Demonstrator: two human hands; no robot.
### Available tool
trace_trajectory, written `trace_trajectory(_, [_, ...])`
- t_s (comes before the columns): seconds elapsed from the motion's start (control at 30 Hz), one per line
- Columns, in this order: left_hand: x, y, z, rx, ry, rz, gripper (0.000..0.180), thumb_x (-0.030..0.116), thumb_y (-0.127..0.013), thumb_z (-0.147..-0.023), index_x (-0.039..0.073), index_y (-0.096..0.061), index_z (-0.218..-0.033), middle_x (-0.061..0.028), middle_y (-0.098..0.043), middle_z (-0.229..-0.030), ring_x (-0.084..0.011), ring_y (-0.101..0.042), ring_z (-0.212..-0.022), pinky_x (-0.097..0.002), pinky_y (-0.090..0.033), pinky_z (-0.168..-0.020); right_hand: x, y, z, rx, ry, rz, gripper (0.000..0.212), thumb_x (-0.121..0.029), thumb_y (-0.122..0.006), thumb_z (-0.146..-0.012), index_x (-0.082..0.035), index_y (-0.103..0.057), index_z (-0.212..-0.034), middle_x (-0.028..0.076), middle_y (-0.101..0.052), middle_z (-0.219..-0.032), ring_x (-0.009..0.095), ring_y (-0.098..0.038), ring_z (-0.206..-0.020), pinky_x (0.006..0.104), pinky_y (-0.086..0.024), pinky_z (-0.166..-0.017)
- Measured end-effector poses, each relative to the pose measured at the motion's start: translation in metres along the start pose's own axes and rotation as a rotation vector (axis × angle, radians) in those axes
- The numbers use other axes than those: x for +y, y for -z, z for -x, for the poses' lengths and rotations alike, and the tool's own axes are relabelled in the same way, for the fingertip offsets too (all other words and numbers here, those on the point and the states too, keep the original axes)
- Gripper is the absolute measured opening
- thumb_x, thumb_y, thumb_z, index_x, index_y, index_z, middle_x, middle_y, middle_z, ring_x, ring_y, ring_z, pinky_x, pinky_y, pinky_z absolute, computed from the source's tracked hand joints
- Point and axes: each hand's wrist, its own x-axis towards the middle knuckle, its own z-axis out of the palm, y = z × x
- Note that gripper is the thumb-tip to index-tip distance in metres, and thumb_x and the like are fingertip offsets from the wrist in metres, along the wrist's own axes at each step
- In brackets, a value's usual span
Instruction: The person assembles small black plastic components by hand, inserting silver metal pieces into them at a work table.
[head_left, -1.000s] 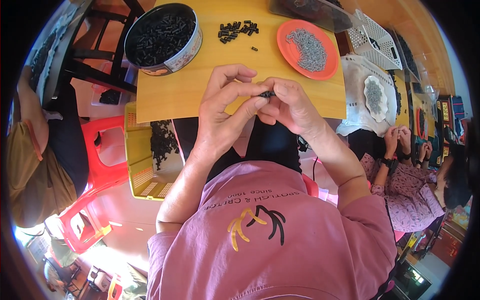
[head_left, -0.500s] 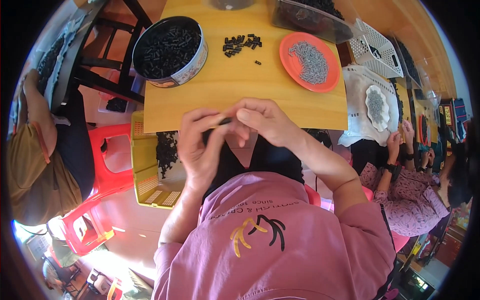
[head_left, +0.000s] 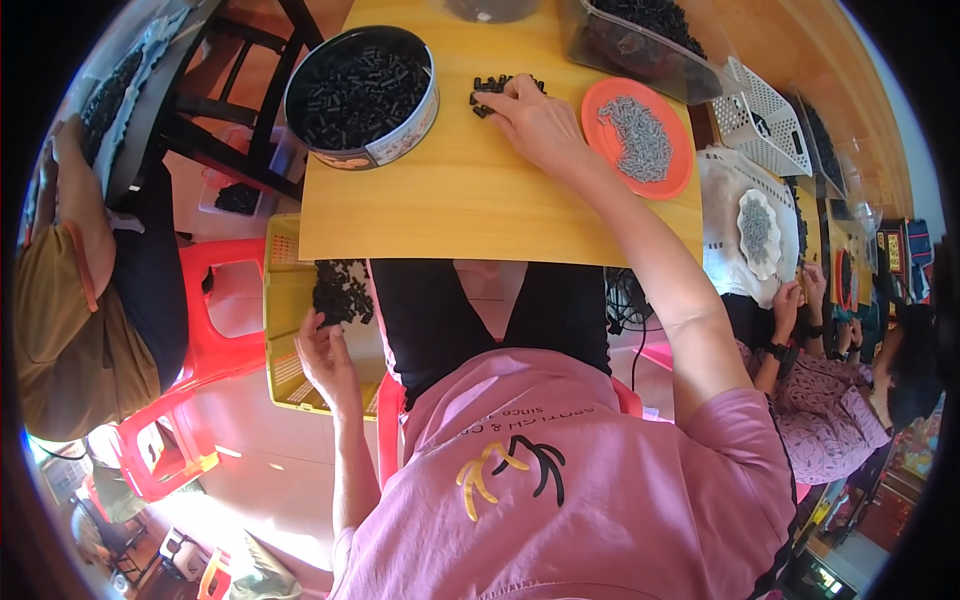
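My right hand [head_left: 540,120] reaches across the table to a small pile of short black cylindrical pieces [head_left: 494,82]. Its fingers are bent together over the pile, and what lies between the fingertips is hidden. Low on the left, my left hand [head_left: 326,365] is open, fingers apart and nothing visible in it. It hovers by the yellow plastic basket [head_left: 285,375], just below a heap of black parts [head_left: 341,290] inside. A round tin [head_left: 400,148] full of similar black pieces stands left of the pile. To the right lies a red plate [head_left: 675,185] holding small grey metal screws [head_left: 640,145].
A clear bin [head_left: 640,62] of black parts stands at the back right, beside a white perforated basket [head_left: 765,120]. Next to the table's right edge is a white cloth [head_left: 725,215] with a dish. People sit on both sides; a red stool [head_left: 222,300] stands at left.
Both hands were together before the table edge with a small black piece. They have separated: the right went forward to the pile, the left down to the yellow basket, where it is open.
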Motion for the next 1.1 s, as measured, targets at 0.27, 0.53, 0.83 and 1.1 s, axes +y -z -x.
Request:
trace_trajectory(0.27, [0.067,-0.045,0.0,-0.141,-0.571,0.058,0.037,-0.01,-0.06,-0.087,-0.002,-0.058,-0.123,-0.0166,-0.059,-0.11,-0.0193,-0.061,-0.082,-0.0295,-0.052,-0.074,-0.001,-0.022,0.011,0.071,0.189,0.022,0.022,-0.016,-0.069,-0.084,-0.013,-0.068,-0.106,0.006,-0.06,-0.099,0.027,-0.065,-0.086,0.039,-0.054,-0.07])
trace_trajectory(0.53, [0.124,-0.125,-0.04,-0.547,-0.12,0.41,0.03,0.002,-0.057,-0.096,-0.004,-0.056,-0.125,-0.0135,-0.064,-0.109,-0.0183,-0.066,-0.093,-0.0283,-0.053,-0.082,-0.025,-0.011,0.038,0.091,0.222,-0.243,0.021,-0.005,-0.068,-0.08,-0.007,-0.065,-0.1,0.006,-0.064,-0.092,0.024,-0.065,-0.077,0.0352,-0.053,-0.063])
trace_trajectory(0.83, [0.164,-0.151,-0.048,-0.584,-0.186,0.705,0.024,0.002,-0.058,-0.096,-0.002,-0.062,-0.119,-0.011,-0.066,-0.11,-0.0154,-0.067,-0.094,-0.0261,-0.053,-0.082,-0.051,0.017,0.062,0.225,-0.144,-1.223,0.021,0.002,-0.065,-0.089,0.0,-0.062,-0.109,0.002,-0.062,-0.095,0.006,-0.057,-0.081,0.0235,-0.049,-0.069])
trace_trajectory(1.1, [0.185,-0.154,-0.041,-0.557,-0.4,0.664,0.02,-0.001,-0.064,-0.092,-0.003,-0.065,-0.112,-0.0089,-0.065,-0.103,-0.0137,-0.066,-0.092,-0.025,-0.053,-0.081,-0.054,0.042,0.073,0.282,-0.179,-1.413,0.019,0.005,-0.062,-0.09,0.002,-0.062,-0.109,0.006,-0.059,-0.109,0.011,-0.061,-0.095,0.024,-0.051,-0.079])
